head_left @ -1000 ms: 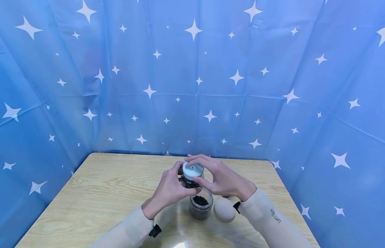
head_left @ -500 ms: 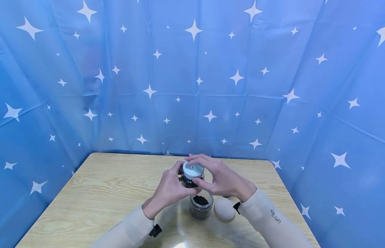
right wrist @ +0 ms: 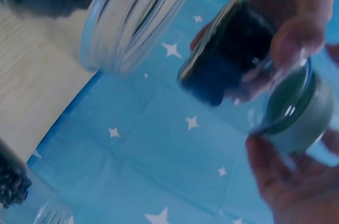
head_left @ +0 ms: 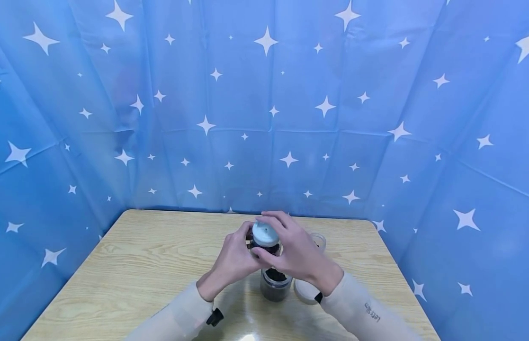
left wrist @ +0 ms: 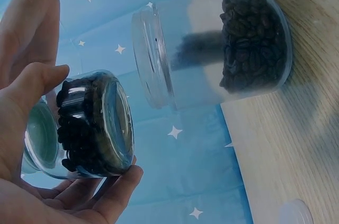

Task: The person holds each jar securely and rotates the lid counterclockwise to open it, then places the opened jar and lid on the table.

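Above the table, my left hand (head_left: 234,253) grips a small clear glass jar (left wrist: 119,123) partly filled with dark coffee beans. My right hand (head_left: 296,248) grips the jar's pale blue-green lid (head_left: 265,234), fingers over its far side and thumb at the near side. The lid is at the jar's mouth; whether it is loose cannot be told. Just below and nearer stands a larger uncovered glass jar (left wrist: 196,15) with coffee beans in its bottom. Its mouth is partly hidden by my hands in the head view.
A pale round lid (head_left: 304,291) lies right of the larger jar, partly under my right wrist. Another clear jar (head_left: 318,240) stands behind my right hand; dark beans show in it in the right wrist view. A starry blue curtain (head_left: 264,118) surrounds the wooden table (head_left: 162,246).
My right hand has turned on the lid and its wrist has shifted left, covering more of the pale lid and uncovering the jar behind. My left hand has barely moved.
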Demonstrator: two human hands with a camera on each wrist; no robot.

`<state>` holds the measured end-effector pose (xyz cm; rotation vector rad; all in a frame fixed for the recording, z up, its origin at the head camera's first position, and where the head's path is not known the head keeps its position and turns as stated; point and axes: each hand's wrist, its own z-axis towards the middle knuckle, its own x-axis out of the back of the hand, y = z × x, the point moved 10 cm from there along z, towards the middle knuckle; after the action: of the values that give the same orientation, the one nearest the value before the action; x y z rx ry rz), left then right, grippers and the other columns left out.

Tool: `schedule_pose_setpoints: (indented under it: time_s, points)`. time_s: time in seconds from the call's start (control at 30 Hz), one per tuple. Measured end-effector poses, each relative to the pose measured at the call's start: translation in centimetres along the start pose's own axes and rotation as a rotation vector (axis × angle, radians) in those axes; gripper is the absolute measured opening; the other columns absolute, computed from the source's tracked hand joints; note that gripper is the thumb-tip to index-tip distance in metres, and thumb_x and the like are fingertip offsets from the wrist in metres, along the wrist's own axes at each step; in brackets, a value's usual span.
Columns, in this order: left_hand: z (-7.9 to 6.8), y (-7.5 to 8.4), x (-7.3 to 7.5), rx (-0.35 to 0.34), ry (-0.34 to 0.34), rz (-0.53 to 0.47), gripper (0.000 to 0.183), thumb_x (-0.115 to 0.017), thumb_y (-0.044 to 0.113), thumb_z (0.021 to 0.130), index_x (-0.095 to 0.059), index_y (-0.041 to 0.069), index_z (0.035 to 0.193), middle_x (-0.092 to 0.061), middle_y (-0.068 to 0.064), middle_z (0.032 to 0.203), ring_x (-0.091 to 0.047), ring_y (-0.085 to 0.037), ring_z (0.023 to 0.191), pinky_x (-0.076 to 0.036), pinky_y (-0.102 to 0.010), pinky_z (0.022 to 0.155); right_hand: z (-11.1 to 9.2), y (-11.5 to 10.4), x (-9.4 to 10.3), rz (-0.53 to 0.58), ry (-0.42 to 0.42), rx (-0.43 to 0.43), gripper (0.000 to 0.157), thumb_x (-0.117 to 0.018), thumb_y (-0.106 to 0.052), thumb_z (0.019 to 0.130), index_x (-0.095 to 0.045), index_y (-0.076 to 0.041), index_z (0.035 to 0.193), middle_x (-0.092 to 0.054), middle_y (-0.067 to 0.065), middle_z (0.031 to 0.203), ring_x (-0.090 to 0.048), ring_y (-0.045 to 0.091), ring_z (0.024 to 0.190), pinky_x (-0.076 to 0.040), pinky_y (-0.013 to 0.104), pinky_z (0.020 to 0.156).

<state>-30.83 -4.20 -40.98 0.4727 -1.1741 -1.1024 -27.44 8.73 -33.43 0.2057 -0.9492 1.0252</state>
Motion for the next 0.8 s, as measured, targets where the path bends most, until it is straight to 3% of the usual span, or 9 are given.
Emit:
schedule_pose_setpoints:
  time_s: [0.13, 0.27, 0.43, 0.8]
  points:
    - [-0.03, -0.14, 0.02, 0.011, 0.005, 0.005, 0.075, -0.103, 0.017, 0.079, -0.067, 0.01, 0.144, -0.084, -0.008, 0.129, -0.083, -0.024, 0.118, -0.072, -0.04, 0.099, -0.32, -0.44, 0.09, -0.073, 0.049, -0.057, 0.064, -0.096, -0.035, 0.099, -0.07, -0.009, 0.151, -0.073, 0.014, 0.148, -0.077, 0.031, 0.131, -0.072, 0.04, 0.095]
    - [-0.03, -0.22, 0.01, 0.014, 0.006, 0.013, 0.074, -0.103, 0.017, 0.08, -0.067, 0.01, 0.144, -0.084, -0.007, 0.128, -0.083, -0.023, 0.115, -0.071, -0.036, 0.095, -0.38, -0.65, -0.06, -0.11, 0.067, -0.09, 0.06, -0.095, -0.035, 0.1, -0.071, -0.011, 0.15, -0.074, 0.014, 0.145, -0.076, 0.03, 0.129, -0.072, 0.038, 0.092]
    - [0.02, -0.4, -0.13, 0.023, 0.002, 0.012, 0.076, -0.104, 0.022, 0.081, -0.067, 0.01, 0.146, -0.084, -0.007, 0.129, -0.083, -0.021, 0.114, -0.069, -0.029, 0.092, -0.28, -0.74, -0.13, -0.128, 0.092, -0.094, 0.053, -0.094, -0.031, 0.101, -0.074, -0.012, 0.146, -0.076, 0.013, 0.141, -0.076, 0.031, 0.129, -0.072, 0.039, 0.091]
    - [0.05, -0.5, -0.08, 0.035, -0.003, -0.002, 0.075, -0.103, 0.02, 0.08, -0.067, 0.01, 0.144, -0.083, -0.007, 0.128, -0.083, -0.02, 0.114, -0.07, -0.028, 0.092, -0.13, -0.6, -0.22, -0.13, 0.101, -0.093, 0.045, -0.094, -0.029, 0.101, -0.078, -0.013, 0.14, -0.077, 0.013, 0.138, -0.077, 0.032, 0.127, -0.072, 0.04, 0.09]
